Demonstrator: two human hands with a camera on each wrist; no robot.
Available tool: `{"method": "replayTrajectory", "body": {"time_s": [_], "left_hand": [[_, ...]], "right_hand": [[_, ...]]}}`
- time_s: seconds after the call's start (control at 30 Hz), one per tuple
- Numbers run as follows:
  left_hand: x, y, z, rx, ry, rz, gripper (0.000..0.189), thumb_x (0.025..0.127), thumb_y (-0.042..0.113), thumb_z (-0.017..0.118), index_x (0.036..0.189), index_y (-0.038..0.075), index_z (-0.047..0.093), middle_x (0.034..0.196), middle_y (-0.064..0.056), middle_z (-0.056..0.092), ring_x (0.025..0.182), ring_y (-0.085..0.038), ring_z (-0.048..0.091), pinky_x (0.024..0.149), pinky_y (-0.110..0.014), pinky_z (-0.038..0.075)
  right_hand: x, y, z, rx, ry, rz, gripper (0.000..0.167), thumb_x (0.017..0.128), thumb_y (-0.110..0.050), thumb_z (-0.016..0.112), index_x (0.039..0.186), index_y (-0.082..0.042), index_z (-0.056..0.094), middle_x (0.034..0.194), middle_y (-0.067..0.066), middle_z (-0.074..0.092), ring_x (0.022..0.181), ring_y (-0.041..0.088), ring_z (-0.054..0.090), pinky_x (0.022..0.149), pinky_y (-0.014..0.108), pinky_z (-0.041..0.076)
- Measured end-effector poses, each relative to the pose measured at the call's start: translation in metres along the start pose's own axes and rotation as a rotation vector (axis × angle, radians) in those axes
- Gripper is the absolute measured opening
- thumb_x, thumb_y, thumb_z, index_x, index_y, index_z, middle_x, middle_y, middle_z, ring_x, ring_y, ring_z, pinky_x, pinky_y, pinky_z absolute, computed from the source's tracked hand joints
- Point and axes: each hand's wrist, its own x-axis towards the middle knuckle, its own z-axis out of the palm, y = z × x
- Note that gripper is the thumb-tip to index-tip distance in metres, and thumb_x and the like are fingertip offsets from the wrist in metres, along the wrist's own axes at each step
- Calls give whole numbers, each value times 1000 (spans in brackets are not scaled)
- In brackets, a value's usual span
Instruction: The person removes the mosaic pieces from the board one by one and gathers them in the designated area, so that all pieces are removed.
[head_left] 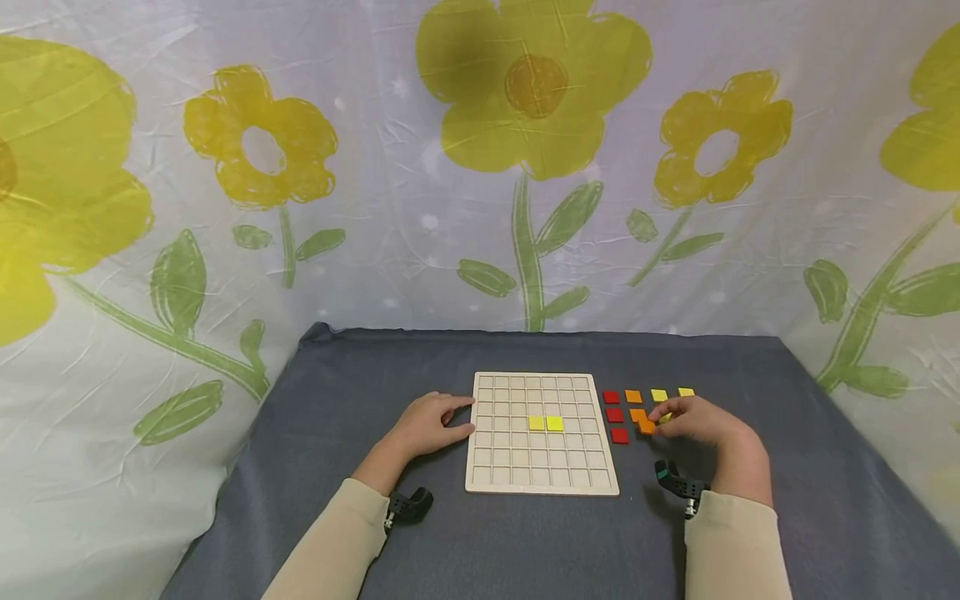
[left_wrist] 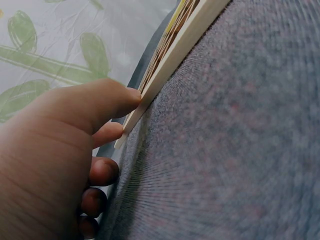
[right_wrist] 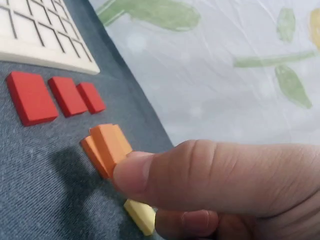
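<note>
A pale wooden grid board (head_left: 542, 487) lies on the dark cloth, with two yellow tiles (head_left: 545, 423) side by side in its middle cells. At the board's left edge rests my left hand (head_left: 425, 423), thumb and index fingertip against the rim; the left wrist view shows that thumb (left_wrist: 107, 102) on the wooden edge (left_wrist: 172, 57). To the right of the board, my right hand (head_left: 701, 421) pinches an orange tile (right_wrist: 107, 145) between thumb and fingers, tilted close over the tile rows. Another orange tile (head_left: 637, 414) shows just behind it.
Three red tiles (head_left: 614, 415) form a column along the board's right side. A further orange tile (head_left: 633, 396) and yellow tiles (head_left: 658, 395) lie beyond the right hand, one partly hidden by its fingers. A flower-printed curtain (head_left: 390, 275) hangs behind the table.
</note>
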Motion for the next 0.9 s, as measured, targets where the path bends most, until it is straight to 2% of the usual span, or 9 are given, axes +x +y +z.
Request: {"method": "replayTrajectory", "body": {"time_s": [0.17, 0.43, 0.77, 0.9], "left_hand": [[1, -1, 1, 3, 0, 4, 50, 95, 45, 73, 138, 20, 68, 65, 8, 42, 63, -10, 36, 65, -32, 33], [1, -1, 1, 3, -1, 2, 51, 94, 45, 73, 138, 20, 68, 64, 7, 42, 63, -10, 36, 65, -33, 33], [0, 0, -1, 1, -5, 3, 51, 95, 44, 73, 139, 20, 67, 64, 7, 42, 63, -11, 36, 66, -33, 33], [0, 1, -1, -1, -8, 3, 51, 95, 44, 73, 139, 21, 67, 65, 7, 42, 63, -11, 36, 66, -33, 34]], "right_hand": [[4, 6, 4, 13, -18, 30, 21, 89, -12, 74, 107, -3, 69, 107, 11, 58, 102, 32, 48, 83, 44, 38], [11, 9, 6, -61, 13, 32, 21, 85, -12, 78, 102, -6, 69, 102, 10, 59, 95, 30, 52, 82, 45, 40], [7, 0, 6, -58, 32, 49, 22, 86, -15, 79, 106, -7, 73, 114, 14, 61, 104, 35, 51, 86, 50, 43], [0, -9, 3, -26, 70, 1, 22, 90, -15, 76, 108, -4, 72, 119, 19, 60, 108, 38, 50, 89, 55, 44]]}}
